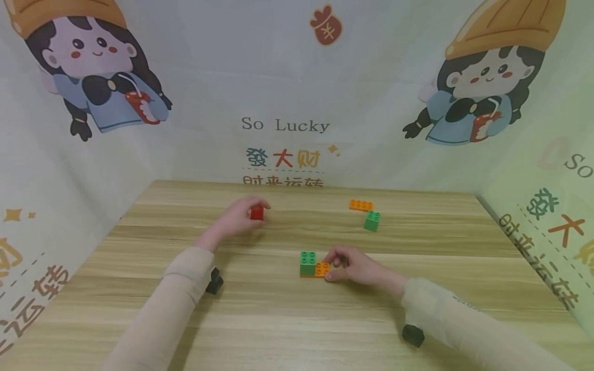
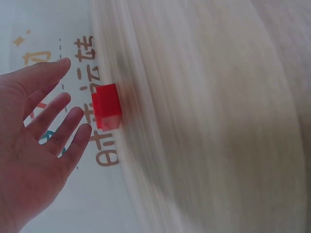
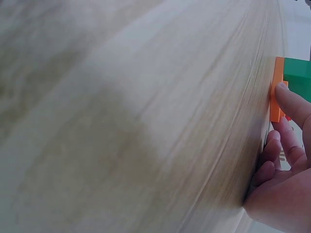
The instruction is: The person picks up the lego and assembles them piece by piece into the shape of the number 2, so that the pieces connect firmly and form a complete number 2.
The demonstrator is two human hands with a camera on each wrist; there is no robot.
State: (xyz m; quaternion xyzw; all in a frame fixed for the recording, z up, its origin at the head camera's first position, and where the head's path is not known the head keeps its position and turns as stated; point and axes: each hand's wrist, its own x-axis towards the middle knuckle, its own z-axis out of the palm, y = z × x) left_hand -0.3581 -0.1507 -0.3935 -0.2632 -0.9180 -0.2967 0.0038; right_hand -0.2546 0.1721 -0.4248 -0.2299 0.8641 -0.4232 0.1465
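Observation:
Toward the back left of the table, my left hand reaches over a red toy brick. In the left wrist view the brick stands apart from the loosely spread fingers. At the middle of the table, my right hand pinches the right end of a flat orange brick between thumb and forefinger. A taller green brick sits on that orange brick's left half. The right wrist view has the thumb against the orange brick's near side.
Behind and to the right lie another flat orange brick and a second green brick, close together. A printed cloth hangs behind the wooden table and along both its sides.

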